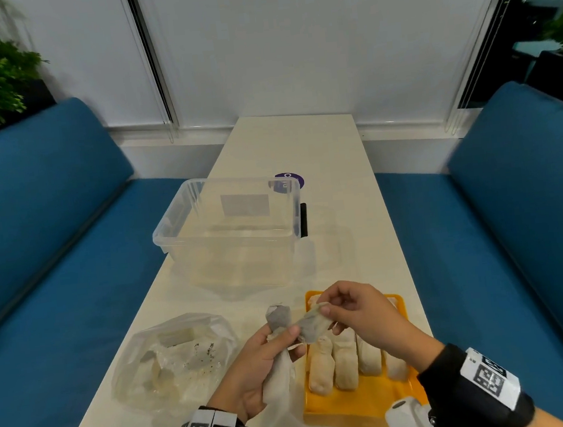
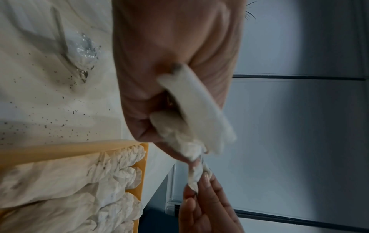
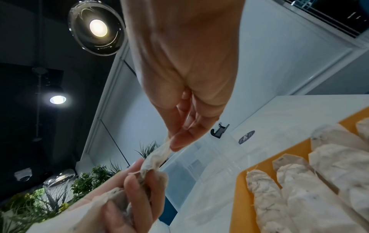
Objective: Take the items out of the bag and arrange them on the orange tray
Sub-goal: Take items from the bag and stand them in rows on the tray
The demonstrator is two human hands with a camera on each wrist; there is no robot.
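Two hands hold pale paper-wrapped pouches above the white bench: left hand (image 1: 253, 364) fingers grasp one upright pouch (image 1: 278, 375), right hand (image 1: 362, 319) fingers pinch another pouch (image 1: 313, 322) over the orange plastic tray (image 1: 357, 404), beside a crumpled clear plastic bag (image 1: 173, 358).

On the tabletop (image 1: 328, 146) in front of you, the bag (image 1: 175, 356) lies at lower left of the head view. The tray (image 1: 357, 409) sits to its right at lower centre, with wrapped packets (image 1: 344, 362) lined side by side in it. Beyond both, at frame centre, stands the storage bin (image 1: 230, 232). A round sticker (image 1: 290, 179) lies just behind the bin's right corner. Benches (image 1: 52, 235) flank the tabletop at frame left and right.
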